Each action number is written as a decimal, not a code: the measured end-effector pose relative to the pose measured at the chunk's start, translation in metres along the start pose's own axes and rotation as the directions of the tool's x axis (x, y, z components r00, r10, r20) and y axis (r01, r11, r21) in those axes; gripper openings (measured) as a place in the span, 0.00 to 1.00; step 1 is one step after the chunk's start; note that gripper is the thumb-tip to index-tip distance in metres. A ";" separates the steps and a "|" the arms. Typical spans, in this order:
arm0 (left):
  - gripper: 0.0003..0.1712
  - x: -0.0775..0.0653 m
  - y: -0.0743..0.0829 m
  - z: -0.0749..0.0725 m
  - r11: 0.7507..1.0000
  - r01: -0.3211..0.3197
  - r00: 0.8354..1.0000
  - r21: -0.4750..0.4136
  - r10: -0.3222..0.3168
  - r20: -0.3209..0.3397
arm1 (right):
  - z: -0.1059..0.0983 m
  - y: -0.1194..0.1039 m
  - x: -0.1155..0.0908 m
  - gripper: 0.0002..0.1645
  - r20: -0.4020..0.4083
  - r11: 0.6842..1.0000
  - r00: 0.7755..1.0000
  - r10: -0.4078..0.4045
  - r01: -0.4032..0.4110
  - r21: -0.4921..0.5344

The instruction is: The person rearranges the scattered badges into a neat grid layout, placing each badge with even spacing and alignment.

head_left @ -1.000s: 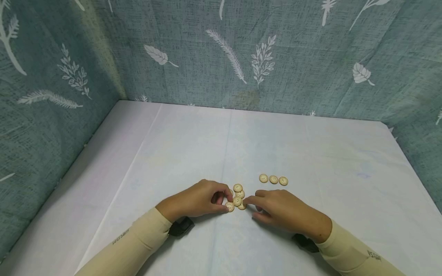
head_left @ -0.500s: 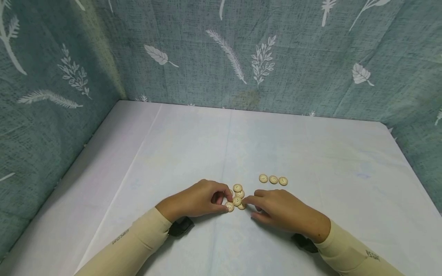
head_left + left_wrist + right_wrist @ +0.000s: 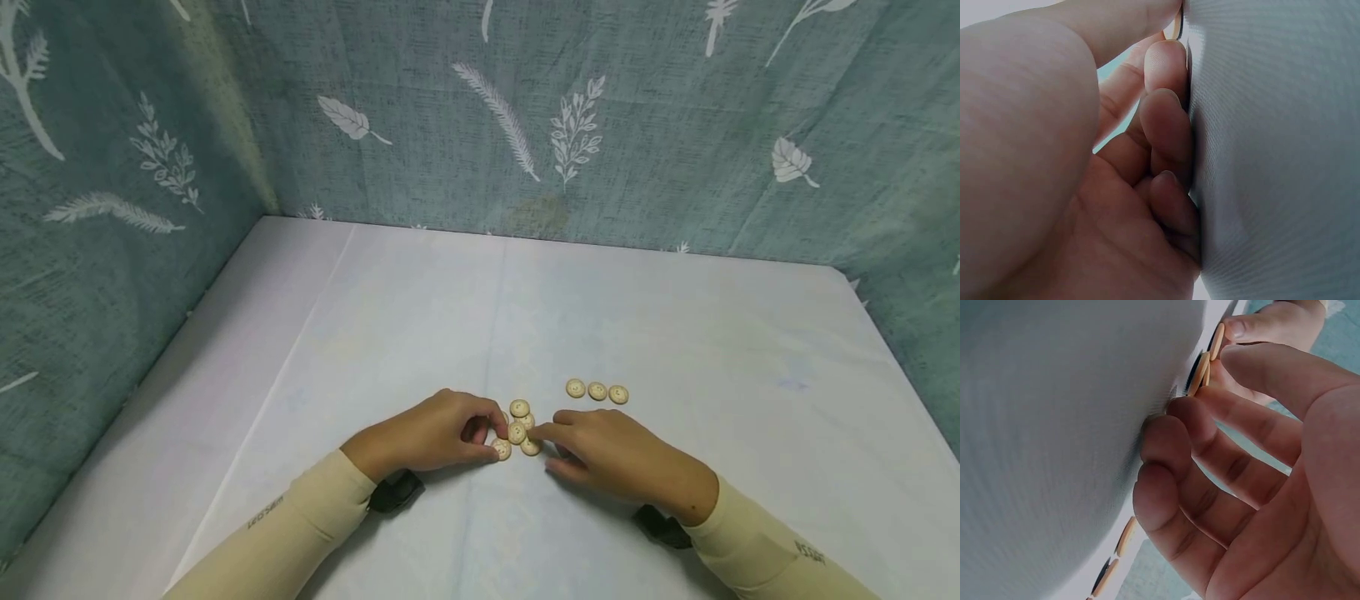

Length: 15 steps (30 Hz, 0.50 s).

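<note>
Head view from above, forward and down, wrist views close, right sharing buttons (image 3: pixel 517 432)

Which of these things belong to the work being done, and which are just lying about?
Part of the work:
clustered buttons
left hand, at the cluster
right hand, also at the cluster
row of three buttons, probably: similar, though untouched

Just surroundings:
white cloth underneath
leaf-patterned backdrop

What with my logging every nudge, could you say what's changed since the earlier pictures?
The central clustered button has slid slightly up in the head view, and the lower-right button slightly rightward, so it shows more. The left hand and row of three buttons stayed put.
</note>
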<state>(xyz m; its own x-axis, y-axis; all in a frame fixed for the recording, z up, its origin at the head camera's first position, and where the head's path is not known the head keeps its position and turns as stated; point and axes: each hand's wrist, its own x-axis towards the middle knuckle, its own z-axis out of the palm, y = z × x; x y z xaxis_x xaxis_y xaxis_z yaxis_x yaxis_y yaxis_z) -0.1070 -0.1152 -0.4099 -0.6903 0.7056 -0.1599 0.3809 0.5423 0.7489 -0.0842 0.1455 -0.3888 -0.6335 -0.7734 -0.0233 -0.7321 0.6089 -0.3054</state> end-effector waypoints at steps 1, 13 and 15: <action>0.08 0.000 0.000 0.000 1.000 0.002 1.000 -0.001 -0.002 0.000 | 0.000 0.000 0.000 0.17 -0.001 1.000 1.000 -0.002 0.002 -0.003; 0.08 0.001 0.001 -0.001 1.000 0.001 1.000 0.008 -0.001 0.005 | 0.003 -0.001 0.007 0.12 -0.003 1.000 1.000 0.012 -0.012 0.010; 0.08 0.000 0.001 -0.001 1.000 0.005 1.000 0.009 -0.005 0.007 | 0.003 -0.001 0.007 0.10 -0.014 1.000 1.000 0.000 0.000 0.010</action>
<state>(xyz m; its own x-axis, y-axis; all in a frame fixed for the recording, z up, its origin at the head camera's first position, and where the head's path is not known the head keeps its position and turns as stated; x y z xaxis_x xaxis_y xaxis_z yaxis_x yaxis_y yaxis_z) -0.1077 -0.1150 -0.4081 -0.6876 0.7063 -0.1682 0.3832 0.5499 0.7422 -0.0870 0.1392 -0.3920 -0.6370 -0.7708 -0.0105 -0.7296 0.6073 -0.3145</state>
